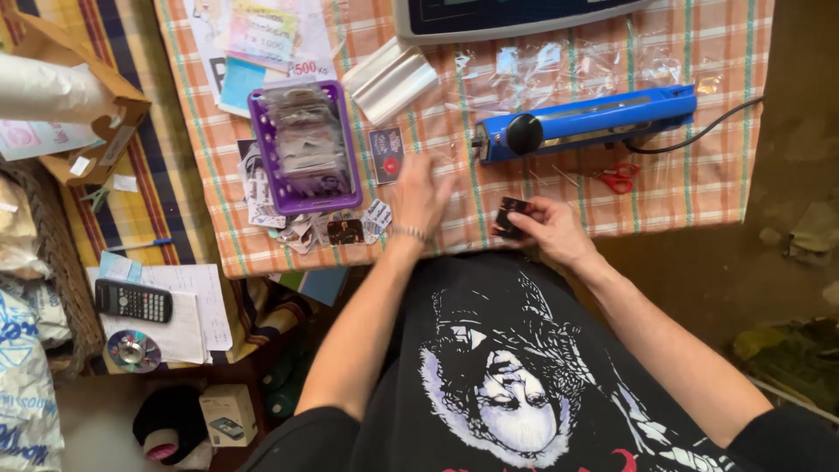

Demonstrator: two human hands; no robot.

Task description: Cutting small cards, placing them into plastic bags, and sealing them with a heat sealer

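My right hand (546, 229) pinches a small dark packet (509, 216) by its edges near the counter's front edge; it looks light, thin, bendy and probably slippery. Left hand (418, 194) lies open, flat, holding nothing, beside the purple basket (259, 131).

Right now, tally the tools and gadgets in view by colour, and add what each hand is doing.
Blue: 2, the heat sealer and a pen
Purple: 1, the basket
Red: 1, the scissors
Black: 1, the calculator
Total: 5

The right hand holds a small dark packet; the left hand lies open on the checked cloth.
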